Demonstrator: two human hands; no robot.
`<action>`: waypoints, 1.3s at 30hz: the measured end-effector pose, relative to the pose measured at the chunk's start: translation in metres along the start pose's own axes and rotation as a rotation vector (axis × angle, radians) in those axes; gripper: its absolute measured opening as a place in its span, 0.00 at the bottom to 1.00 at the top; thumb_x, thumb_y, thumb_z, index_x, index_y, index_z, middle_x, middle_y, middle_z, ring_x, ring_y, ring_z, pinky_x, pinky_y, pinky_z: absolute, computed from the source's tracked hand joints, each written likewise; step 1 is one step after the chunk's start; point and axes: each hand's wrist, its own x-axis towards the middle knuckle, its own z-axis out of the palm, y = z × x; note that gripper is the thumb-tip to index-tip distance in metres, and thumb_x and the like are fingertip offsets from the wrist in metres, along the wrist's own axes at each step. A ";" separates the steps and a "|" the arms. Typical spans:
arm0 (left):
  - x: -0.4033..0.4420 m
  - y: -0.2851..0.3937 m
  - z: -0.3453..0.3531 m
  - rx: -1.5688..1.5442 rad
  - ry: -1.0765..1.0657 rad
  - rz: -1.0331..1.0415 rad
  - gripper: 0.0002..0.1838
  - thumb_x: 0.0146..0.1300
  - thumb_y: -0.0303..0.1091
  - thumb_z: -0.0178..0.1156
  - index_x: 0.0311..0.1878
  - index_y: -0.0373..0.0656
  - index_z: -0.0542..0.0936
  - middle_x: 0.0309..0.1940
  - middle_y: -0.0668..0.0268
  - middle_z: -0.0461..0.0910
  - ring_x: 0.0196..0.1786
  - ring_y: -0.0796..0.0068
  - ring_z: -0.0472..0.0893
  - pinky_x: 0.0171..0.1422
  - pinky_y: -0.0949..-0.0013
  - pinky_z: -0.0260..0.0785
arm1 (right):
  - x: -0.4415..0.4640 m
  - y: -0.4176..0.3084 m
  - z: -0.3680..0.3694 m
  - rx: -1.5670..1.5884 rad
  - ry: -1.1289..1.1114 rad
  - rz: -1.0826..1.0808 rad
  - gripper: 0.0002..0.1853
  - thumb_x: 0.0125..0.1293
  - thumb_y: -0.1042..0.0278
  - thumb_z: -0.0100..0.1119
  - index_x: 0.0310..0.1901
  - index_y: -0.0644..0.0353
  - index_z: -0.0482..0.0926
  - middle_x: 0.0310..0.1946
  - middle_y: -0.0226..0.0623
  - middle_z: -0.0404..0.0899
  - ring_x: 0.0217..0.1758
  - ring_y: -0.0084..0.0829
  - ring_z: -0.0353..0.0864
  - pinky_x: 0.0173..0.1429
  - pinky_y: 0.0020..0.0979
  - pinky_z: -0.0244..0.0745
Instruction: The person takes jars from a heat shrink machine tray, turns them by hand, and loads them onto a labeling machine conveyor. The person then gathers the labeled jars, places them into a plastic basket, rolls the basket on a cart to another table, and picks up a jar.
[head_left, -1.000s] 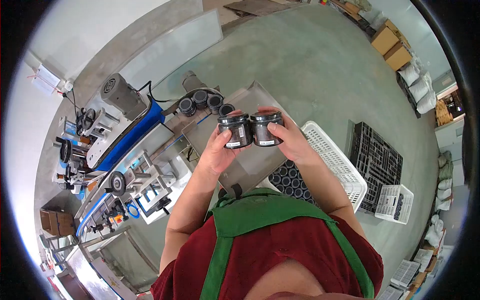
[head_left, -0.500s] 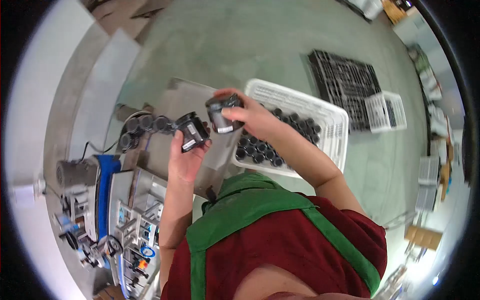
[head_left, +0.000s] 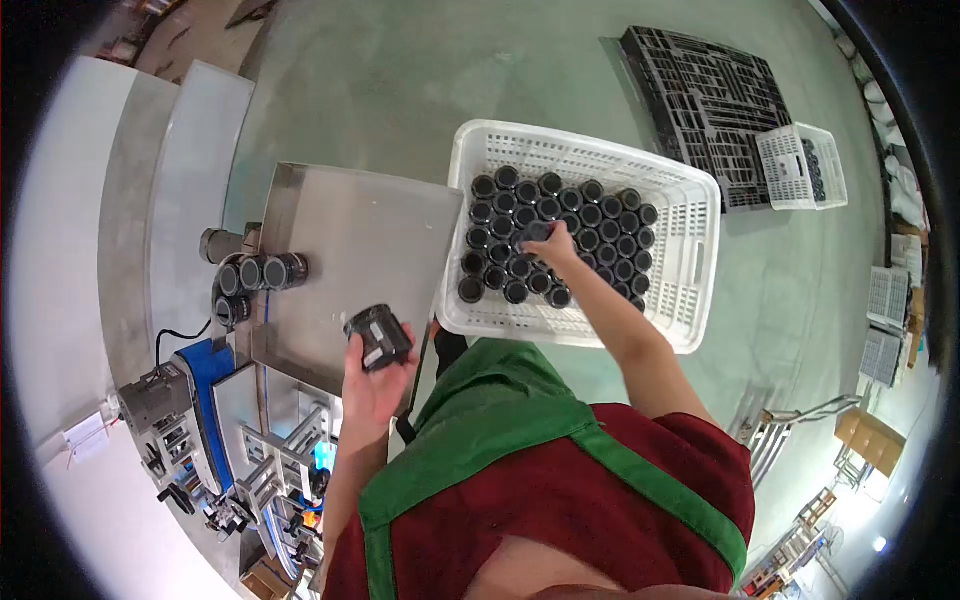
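My left hand [head_left: 374, 385] holds a dark jar [head_left: 379, 338] with a black lid and a white label, tilted, over the near edge of the metal tray [head_left: 370, 230]. My right hand [head_left: 553, 246] reaches into the white crate [head_left: 690, 255], its fingers around another dark jar [head_left: 531, 237] above the rows there. Many black-lidded jars [head_left: 607, 231] stand upright and close together in the crate. At the tray's left end, several more jars [head_left: 286, 271] stand beside the machine's outlet.
A labelling machine with a blue belt [head_left: 207, 375] and a motor [head_left: 155, 397] stands at the lower left. Beyond the crate, a black pallet [head_left: 705, 105] lies on the green floor [head_left: 440, 60], with a smaller white crate [head_left: 785, 165] at its edge.
Both jars were side by side in front of me; they have moved apart. My right hand carried one into the crate, while the left kept the other. The view has turned toward the crate.
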 end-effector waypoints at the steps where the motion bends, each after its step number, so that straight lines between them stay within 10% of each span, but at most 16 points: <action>1: -0.002 -0.001 -0.003 0.018 0.034 0.013 0.27 0.68 0.53 0.52 0.61 0.42 0.70 0.54 0.54 0.74 0.56 0.59 0.73 0.53 0.59 0.68 | 0.017 0.007 0.023 -0.005 -0.033 -0.005 0.42 0.39 0.61 0.80 0.54 0.65 0.65 0.45 0.46 0.77 0.47 0.39 0.79 0.53 0.36 0.75; 13: -0.023 -0.005 -0.050 0.146 0.192 0.160 0.30 0.68 0.57 0.50 0.63 0.43 0.69 0.54 0.55 0.77 0.55 0.57 0.77 0.51 0.55 0.73 | 0.066 0.011 0.149 -0.247 -0.103 -0.243 0.46 0.42 0.57 0.78 0.58 0.70 0.61 0.54 0.59 0.73 0.59 0.52 0.74 0.63 0.40 0.70; 20: 0.016 0.002 -0.024 0.359 -0.010 0.088 0.28 0.64 0.36 0.61 0.65 0.41 0.65 0.56 0.54 0.74 0.55 0.60 0.78 0.51 0.57 0.77 | 0.046 -0.005 0.089 -0.118 -0.090 -0.277 0.34 0.64 0.53 0.61 0.65 0.65 0.62 0.57 0.56 0.72 0.57 0.44 0.77 0.56 0.38 0.76; 23: 0.048 -0.012 0.007 0.772 -0.034 0.010 0.39 0.58 0.32 0.65 0.69 0.39 0.55 0.56 0.52 0.72 0.54 0.59 0.78 0.55 0.61 0.75 | -0.062 -0.090 0.004 0.412 -0.787 0.132 0.40 0.66 0.39 0.54 0.69 0.59 0.57 0.62 0.48 0.68 0.57 0.43 0.75 0.45 0.43 0.82; 26: 0.073 -0.040 0.025 1.311 -0.139 -0.066 0.55 0.54 0.38 0.70 0.73 0.36 0.40 0.56 0.45 0.71 0.56 0.53 0.76 0.61 0.59 0.70 | -0.130 -0.109 -0.034 0.458 -1.346 0.030 0.50 0.59 0.37 0.60 0.74 0.52 0.46 0.65 0.48 0.61 0.61 0.43 0.71 0.47 0.41 0.84; 31: 0.087 -0.064 0.037 1.731 -0.173 0.097 0.71 0.48 0.45 0.74 0.70 0.34 0.20 0.64 0.34 0.60 0.68 0.46 0.64 0.73 0.53 0.55 | -0.131 -0.099 -0.034 0.471 -1.007 0.114 0.35 0.60 0.65 0.64 0.66 0.54 0.57 0.57 0.46 0.66 0.56 0.37 0.74 0.49 0.38 0.84; 35: 0.069 -0.043 0.019 1.832 -0.311 0.376 0.48 0.58 0.33 0.67 0.73 0.32 0.46 0.64 0.44 0.63 0.64 0.60 0.71 0.64 0.63 0.66 | -0.058 -0.109 -0.026 0.545 -0.599 -0.023 0.32 0.56 0.69 0.69 0.58 0.59 0.60 0.50 0.48 0.72 0.45 0.33 0.79 0.36 0.31 0.80; 39: 0.026 -0.008 0.005 1.218 -0.140 0.050 0.30 0.63 0.27 0.60 0.68 0.39 0.63 0.59 0.54 0.72 0.56 0.69 0.77 0.60 0.69 0.68 | 0.071 -0.059 0.046 -0.175 0.022 -0.475 0.40 0.45 0.64 0.76 0.57 0.63 0.61 0.49 0.55 0.73 0.52 0.50 0.76 0.56 0.40 0.72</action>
